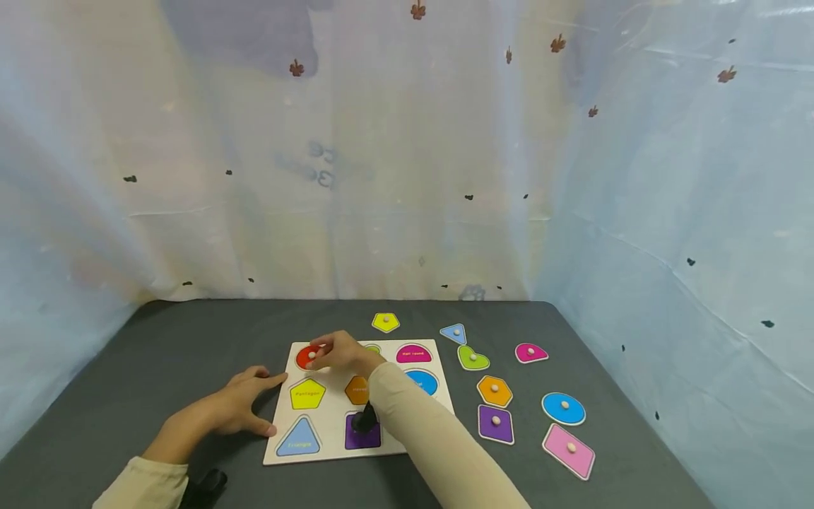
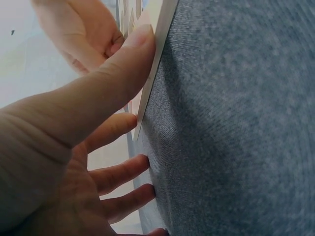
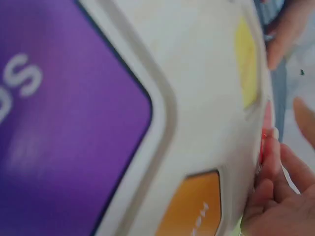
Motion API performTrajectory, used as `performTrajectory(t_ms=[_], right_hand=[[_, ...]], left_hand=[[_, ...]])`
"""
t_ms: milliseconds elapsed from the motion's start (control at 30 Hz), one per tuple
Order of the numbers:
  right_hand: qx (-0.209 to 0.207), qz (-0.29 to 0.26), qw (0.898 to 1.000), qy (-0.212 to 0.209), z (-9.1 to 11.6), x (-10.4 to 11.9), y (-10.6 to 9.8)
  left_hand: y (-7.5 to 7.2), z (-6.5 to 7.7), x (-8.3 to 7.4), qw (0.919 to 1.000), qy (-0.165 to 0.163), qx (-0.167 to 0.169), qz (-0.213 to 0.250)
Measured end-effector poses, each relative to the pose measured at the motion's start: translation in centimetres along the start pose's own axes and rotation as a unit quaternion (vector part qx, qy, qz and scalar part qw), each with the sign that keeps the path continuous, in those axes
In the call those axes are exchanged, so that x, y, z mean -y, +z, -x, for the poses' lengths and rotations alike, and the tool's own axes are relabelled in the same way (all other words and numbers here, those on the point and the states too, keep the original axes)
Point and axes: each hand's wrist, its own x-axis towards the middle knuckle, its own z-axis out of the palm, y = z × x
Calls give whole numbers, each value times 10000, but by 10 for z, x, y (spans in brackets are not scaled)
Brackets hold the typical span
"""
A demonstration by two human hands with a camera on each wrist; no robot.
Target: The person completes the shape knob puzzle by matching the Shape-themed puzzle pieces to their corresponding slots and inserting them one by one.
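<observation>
A white shape puzzle board (image 1: 331, 417) lies on the dark table. At its far left corner my right hand (image 1: 343, 353) holds a red round piece (image 1: 304, 357) between thumb and fingers, over the board. In the right wrist view the fingertips of the right hand (image 3: 280, 191) meet the red piece at the frame's right side. My left hand (image 1: 235, 403) rests at the board's left edge, thumb on the near corner and index finger against the side. The left wrist view shows the thumb of the left hand (image 2: 98, 93) pressing the board's edge, other fingers spread on the cloth.
Loose knobbed pieces lie beyond and right of the board: yellow pentagon (image 1: 385, 322), blue triangle (image 1: 454, 333), green heart (image 1: 473, 359), magenta half round (image 1: 531, 353), orange hexagon (image 1: 494, 391), purple square (image 1: 495, 424), blue oval (image 1: 563, 408), pink rectangle (image 1: 569, 451). Pale curtains surround the table.
</observation>
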Motion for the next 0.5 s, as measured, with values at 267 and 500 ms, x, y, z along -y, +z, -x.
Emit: performTrajectory(t_ms=[267,500], right_hand=[[267,-393,9986,-215,17,-5,-23],[-37,6,9993,-379,38,-21,-62]], left_hand=[[1,3,-1,9999,-105,4,57],[2,4,-1,9997,184,-157,101]])
